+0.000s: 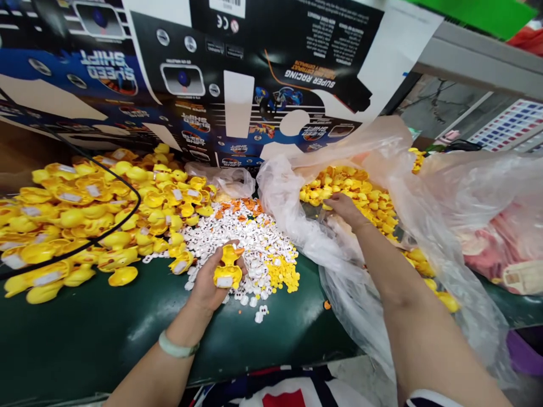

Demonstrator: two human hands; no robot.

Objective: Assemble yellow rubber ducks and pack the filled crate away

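Note:
My left hand is shut on a yellow plastic duck toy, holding it over a heap of small white parts with dark eye-like marks. Orange and yellow bits lie in and beside that heap. Many larger yellow ducks are piled to the left of my left hand. My right hand reaches into a clear plastic bag, its fingertips at a mass of small yellow pieces. Whether those fingers grip anything is hidden.
A green table surface runs under the heaps. A large printed toy-box sheet stands behind them, with a black cable across the ducks. Another plastic bag with pink contents lies at the right.

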